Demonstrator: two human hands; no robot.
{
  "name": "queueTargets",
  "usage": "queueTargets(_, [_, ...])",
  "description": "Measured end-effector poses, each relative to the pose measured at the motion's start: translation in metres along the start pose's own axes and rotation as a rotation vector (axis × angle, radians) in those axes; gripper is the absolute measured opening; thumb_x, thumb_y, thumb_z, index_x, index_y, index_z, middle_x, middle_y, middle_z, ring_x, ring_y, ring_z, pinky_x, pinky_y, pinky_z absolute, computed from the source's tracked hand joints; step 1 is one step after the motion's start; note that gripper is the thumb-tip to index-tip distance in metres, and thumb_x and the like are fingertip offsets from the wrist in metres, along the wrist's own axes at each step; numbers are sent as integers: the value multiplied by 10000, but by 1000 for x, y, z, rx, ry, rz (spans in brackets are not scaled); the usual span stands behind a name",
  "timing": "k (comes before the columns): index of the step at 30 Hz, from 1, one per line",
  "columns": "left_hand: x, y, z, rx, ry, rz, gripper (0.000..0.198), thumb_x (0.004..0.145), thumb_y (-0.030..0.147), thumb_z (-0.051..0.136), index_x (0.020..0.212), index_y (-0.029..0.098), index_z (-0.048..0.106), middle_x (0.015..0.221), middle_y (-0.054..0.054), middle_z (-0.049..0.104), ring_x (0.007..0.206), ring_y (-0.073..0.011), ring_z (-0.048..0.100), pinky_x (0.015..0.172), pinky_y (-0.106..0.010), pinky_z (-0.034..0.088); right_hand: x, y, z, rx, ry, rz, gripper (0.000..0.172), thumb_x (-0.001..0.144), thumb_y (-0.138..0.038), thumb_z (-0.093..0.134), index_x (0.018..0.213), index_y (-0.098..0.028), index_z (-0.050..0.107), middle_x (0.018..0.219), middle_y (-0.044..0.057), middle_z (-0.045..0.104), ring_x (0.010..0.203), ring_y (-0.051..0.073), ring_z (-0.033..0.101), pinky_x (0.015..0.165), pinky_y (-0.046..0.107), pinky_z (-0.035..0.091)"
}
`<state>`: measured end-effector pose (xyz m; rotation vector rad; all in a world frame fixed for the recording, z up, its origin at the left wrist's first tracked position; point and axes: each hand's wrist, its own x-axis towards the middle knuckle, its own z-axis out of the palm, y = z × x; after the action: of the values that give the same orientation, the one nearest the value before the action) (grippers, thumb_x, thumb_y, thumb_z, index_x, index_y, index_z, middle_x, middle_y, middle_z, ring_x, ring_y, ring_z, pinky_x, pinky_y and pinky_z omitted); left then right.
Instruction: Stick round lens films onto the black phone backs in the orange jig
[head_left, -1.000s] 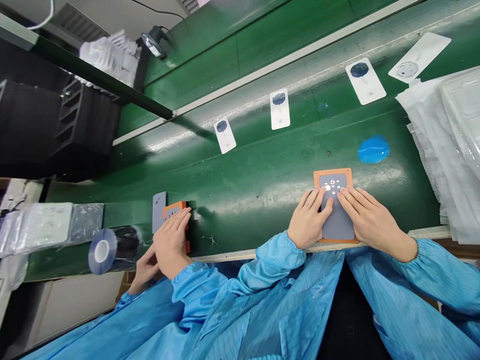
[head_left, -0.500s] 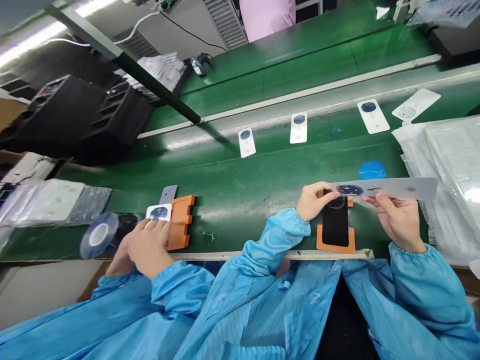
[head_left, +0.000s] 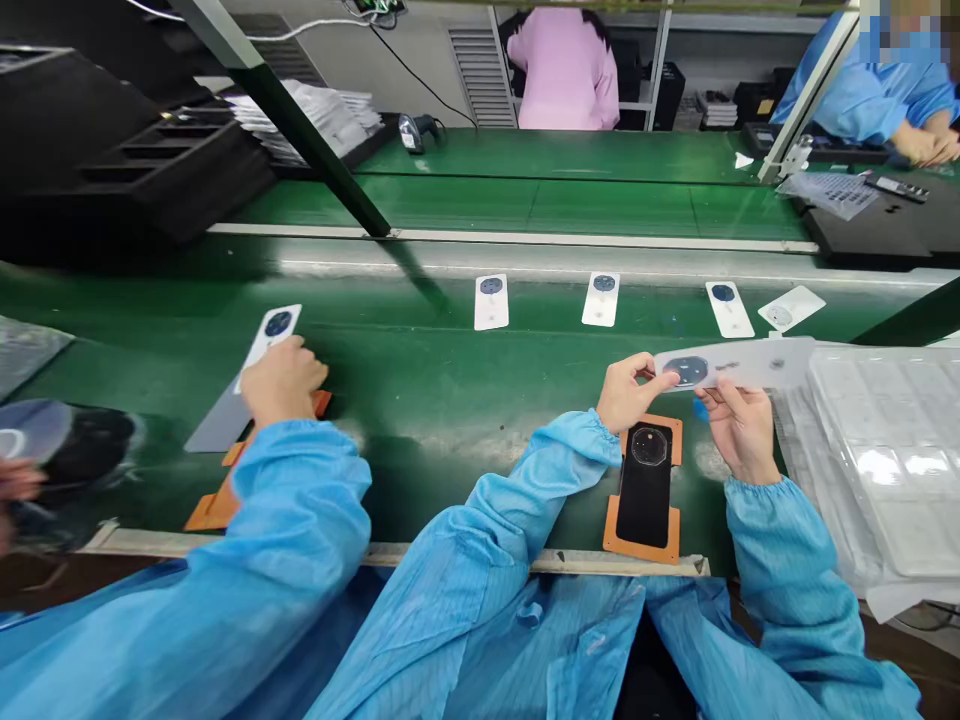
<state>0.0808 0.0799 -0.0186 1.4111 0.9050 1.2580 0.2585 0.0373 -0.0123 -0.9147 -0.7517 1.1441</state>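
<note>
Both my hands hold a long, pale film sheet (head_left: 757,362) above the bench, its dark camera-shaped round patch at the left end. My left hand (head_left: 628,393) pinches that left end between thumb and fingers. Along the lower edge, near the middle, my right hand (head_left: 739,430) grips the sheet between thumb and forefinger. Below them a black phone-shaped panel (head_left: 646,490) with a round camera area lies in an orange fixture (head_left: 641,548). A small blue piece (head_left: 700,410) on the bench is partly hidden behind my right hand.
Several white cards (head_left: 491,312) with round patches lie along the conveyor. To the right are stacked clear plastic trays (head_left: 892,470). At left, a co-worker's hand (head_left: 281,385) holds a similar card (head_left: 262,345) above an orange fixture (head_left: 217,508). A metal post (head_left: 315,140) rises behind.
The view has shifted and levelled. The co-worker has raised a white card away from the orange fixture. I still hold the film sheet in both hands, its printed face now turned more toward me.
</note>
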Motion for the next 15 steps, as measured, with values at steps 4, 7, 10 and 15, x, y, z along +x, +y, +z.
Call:
queueTargets(4, [36, -41, -22, -56, 139, -160, 373, 738, 452, 841, 912, 163, 682, 895, -51, 734, 817, -148, 669, 788, -277, 533, 75, 14, 20, -282, 47, 58, 333, 775, -441, 862, 888, -228, 631, 949, 2, 742, 898, 143, 726, 868, 312, 658])
queueTargets(7, [46, -71, -37, 3, 217, -204, 310, 744, 401, 819, 876, 166, 667, 838, -50, 717, 777, -144, 661, 785, -288, 546, 125, 27, 23, -484, 49, 154, 320, 771, -405, 841, 838, -218, 591, 863, 32, 713, 888, 190, 725, 834, 367, 661])
queueTargets(10, [44, -86, -43, 55, 171, -202, 211, 783, 369, 758, 797, 177, 672, 743, -24, 690, 698, -138, 631, 736, -286, 537, 165, 27, 8, -729, 95, 222, 323, 703, -319, 863, 797, -213, 572, 845, 80, 692, 971, 270, 706, 843, 428, 634])
queueTargets(15, [39, -86, -40, 162, 67, -129, 158, 807, 333, 716, 735, 193, 705, 718, -5, 701, 675, -132, 619, 712, -267, 514, 217, -10, -27, -1002, 217, 160, 394, 658, -318, 886, 847, -217, 554, 1103, 196, 688, 1268, 357, 553, 1009, 495, 513])
